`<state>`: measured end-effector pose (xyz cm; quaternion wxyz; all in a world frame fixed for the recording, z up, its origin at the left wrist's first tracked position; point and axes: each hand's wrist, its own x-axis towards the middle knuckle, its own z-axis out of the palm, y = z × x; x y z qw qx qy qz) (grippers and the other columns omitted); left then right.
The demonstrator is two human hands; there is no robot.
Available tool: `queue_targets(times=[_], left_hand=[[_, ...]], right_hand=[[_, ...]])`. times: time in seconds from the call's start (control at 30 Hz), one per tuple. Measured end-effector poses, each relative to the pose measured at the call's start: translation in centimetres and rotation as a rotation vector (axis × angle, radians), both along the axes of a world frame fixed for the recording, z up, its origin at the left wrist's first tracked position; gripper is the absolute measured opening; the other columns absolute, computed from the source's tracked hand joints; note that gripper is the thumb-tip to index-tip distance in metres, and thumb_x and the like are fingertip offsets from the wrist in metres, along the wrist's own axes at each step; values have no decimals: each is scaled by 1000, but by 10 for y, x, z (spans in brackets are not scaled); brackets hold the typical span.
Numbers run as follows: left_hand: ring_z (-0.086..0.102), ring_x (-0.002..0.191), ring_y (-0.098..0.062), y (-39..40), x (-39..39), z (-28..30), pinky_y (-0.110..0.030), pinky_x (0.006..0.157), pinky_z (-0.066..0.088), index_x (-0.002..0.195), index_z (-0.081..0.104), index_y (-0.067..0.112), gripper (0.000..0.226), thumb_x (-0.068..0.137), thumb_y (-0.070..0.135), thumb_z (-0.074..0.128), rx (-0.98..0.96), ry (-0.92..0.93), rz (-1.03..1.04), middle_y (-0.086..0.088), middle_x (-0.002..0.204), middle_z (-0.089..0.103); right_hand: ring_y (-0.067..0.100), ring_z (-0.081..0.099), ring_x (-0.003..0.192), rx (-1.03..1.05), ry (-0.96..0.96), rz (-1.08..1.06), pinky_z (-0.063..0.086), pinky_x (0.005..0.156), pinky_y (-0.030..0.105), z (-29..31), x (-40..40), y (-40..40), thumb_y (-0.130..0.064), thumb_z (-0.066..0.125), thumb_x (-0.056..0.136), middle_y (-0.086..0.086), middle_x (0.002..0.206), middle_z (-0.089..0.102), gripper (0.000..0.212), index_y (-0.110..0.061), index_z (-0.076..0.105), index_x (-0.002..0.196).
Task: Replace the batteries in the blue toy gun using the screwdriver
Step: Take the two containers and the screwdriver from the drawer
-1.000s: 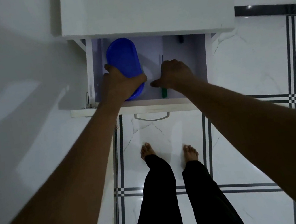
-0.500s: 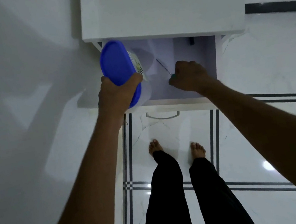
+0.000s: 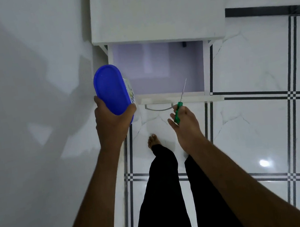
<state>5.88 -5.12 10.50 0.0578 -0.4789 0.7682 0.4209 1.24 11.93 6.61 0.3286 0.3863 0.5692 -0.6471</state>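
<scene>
Container [image 3: 111, 92] left, screwdriver [image 3: 178, 109] right — open drawer [image 3: 158, 69] behind.

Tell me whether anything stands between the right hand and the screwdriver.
Nothing does. The right hand already grips the screwdriver by its green handle, shaft pointing up over the open drawer. The left hand holds the blue-lidded container off to the side, clear of it.
</scene>
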Motion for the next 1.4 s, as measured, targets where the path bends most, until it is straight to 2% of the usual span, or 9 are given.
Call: queue_targets(times=[0.13, 0.23, 0.4, 0.63, 0.77, 0.97, 1.17, 1.3, 1.4], left_hand=[[56, 112, -22, 3, 1, -4, -46, 84, 58, 145, 26, 20, 108, 57, 64, 68, -23, 5, -31, 1, 132, 50], [56, 111, -19, 2, -5, -4, -40, 83, 59, 145, 26, 20, 105, 59, 61, 69, -31, 40, -41, 1, 132, 49], [53, 113, -16, -2, -17, -5, -37, 85, 57, 148, 23, 20, 103, 65, 53, 74, -51, 59, -86, 2, 134, 47], [55, 110, -15, -16, -33, -11, -34, 80, 59, 146, 27, 20, 104, 60, 57, 73, -43, 128, -104, 2, 132, 48], [50, 109, -12, -20, -40, -16, -22, 77, 47, 150, 21, 16, 105, 69, 50, 78, -87, 107, -151, -3, 134, 46], [48, 111, -12, -22, -43, -16, -23, 79, 44, 152, 18, 16, 105, 72, 45, 80, -98, 75, -169, -4, 138, 44], [50, 118, -21, -14, -41, 1, -28, 81, 45, 153, 16, 16, 110, 70, 50, 79, -132, 46, -264, -5, 139, 43], [49, 119, -21, 14, -56, 38, -28, 81, 42, 153, 13, 16, 111, 71, 51, 78, -164, 43, -414, -6, 137, 42], [48, 122, -23, 50, -80, 67, -32, 85, 42, 154, 11, 20, 111, 70, 53, 77, -185, 71, -506, -4, 139, 41]], right_hand=[[21, 51, 107, -153, -13, -197, 51, 98, 34, -6, -24, -19, -23, 39, 106, 8, 115, 52, 29, -16, 63, 91], [22, 50, 111, -151, -24, -280, 51, 98, 36, -8, -31, -29, -22, 40, 106, 11, 116, 51, 29, -15, 63, 90], [21, 52, 98, -235, 10, -384, 53, 92, 36, -9, -58, -37, -17, 42, 103, 13, 110, 50, 25, -14, 60, 85], [22, 54, 107, -290, 78, -341, 48, 102, 42, -20, -102, -49, -21, 37, 104, 6, 104, 55, 31, -15, 58, 82], [19, 52, 101, -308, 122, -321, 46, 105, 41, -20, -133, -57, -21, 35, 104, 2, 98, 56, 31, -16, 57, 82], [22, 53, 105, -340, 148, -360, 46, 104, 42, -14, -162, -68, -21, 39, 103, 5, 99, 55, 31, -15, 57, 78], [26, 57, 123, -298, 139, -288, 51, 98, 40, -2, -151, -55, -23, 37, 104, 4, 105, 59, 28, -17, 56, 83], [22, 66, 102, -257, 144, -359, 55, 87, 36, 21, -130, 11, -25, 39, 105, 9, 111, 69, 23, -16, 56, 92], [16, 65, 87, -222, 148, -404, 54, 71, 30, 45, -114, 79, -24, 46, 103, 4, 100, 69, 19, -16, 61, 94]])
